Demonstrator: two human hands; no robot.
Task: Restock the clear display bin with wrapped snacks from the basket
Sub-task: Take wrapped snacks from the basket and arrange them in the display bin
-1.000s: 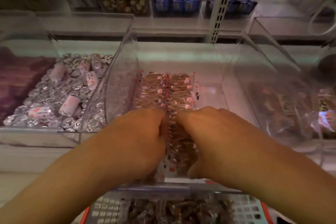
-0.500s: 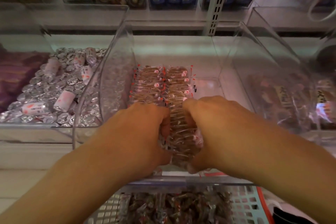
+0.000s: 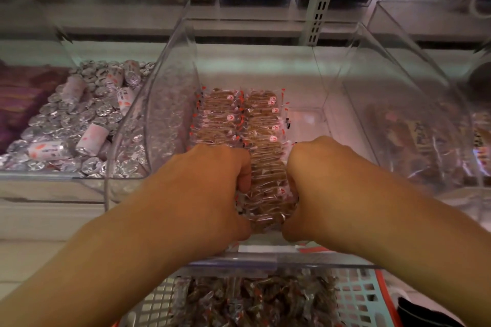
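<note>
While both hands' fingers clamp it | snack stack (image 3: 268,183) | long axis runs front-to-back in bin (image 3: 345,82)

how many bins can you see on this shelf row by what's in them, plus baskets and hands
Bin of brown wrapped snacks, the clear display bin: 1
Bin of silver foil sweets: 1
Bin of purple packs: 1
Bin of dark brown packs on the right: 1
Basket below: 1
Hands, left hand and right hand, both gripping snacks: 2
Total: 7
</note>
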